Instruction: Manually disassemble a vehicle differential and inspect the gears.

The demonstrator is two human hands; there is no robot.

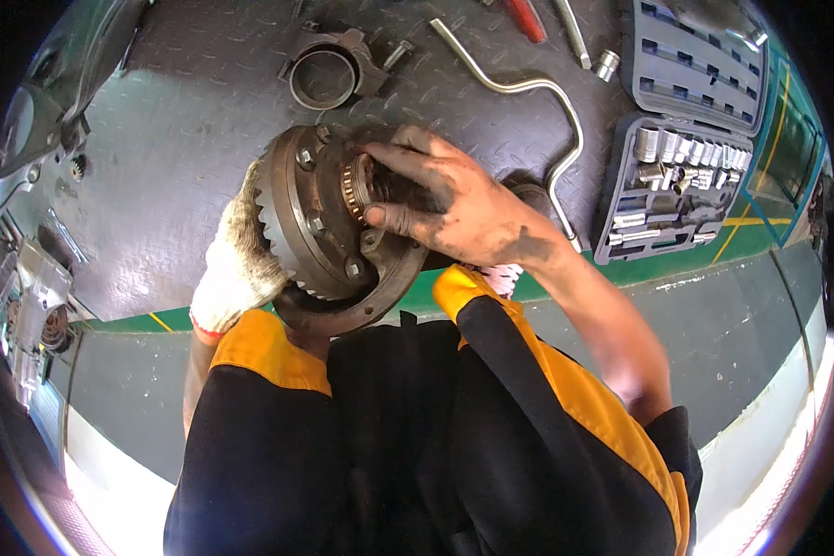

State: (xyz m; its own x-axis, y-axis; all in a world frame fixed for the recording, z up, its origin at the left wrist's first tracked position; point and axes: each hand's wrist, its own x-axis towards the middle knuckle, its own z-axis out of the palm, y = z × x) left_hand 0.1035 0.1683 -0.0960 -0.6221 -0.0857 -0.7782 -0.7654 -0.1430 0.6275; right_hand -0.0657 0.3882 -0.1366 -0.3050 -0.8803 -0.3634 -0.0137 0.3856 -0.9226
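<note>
A differential assembly (296,222) with a toothed ring gear and several bolt heads sits in front of me near the bench edge. Below it curves a dark metal housing flange (380,301). My left hand (236,264), in a white knit glove, grips the ring gear from its left side; most of the fingertips are behind the gear. My right hand (477,208), bare and smeared with dark grease, curls its thumb and fingers around a roller bearing (353,188) at the right end of the assembly. Part of the bearing is hidden by those fingers.
A ring-shaped metal part (324,79) lies beyond the assembly on the checkered metal benchtop (185,88). To the right are a bent speed handle (528,85), a loose socket (607,65) and an opened socket case (621,199). Metal parts (42,278) crowd the left edge.
</note>
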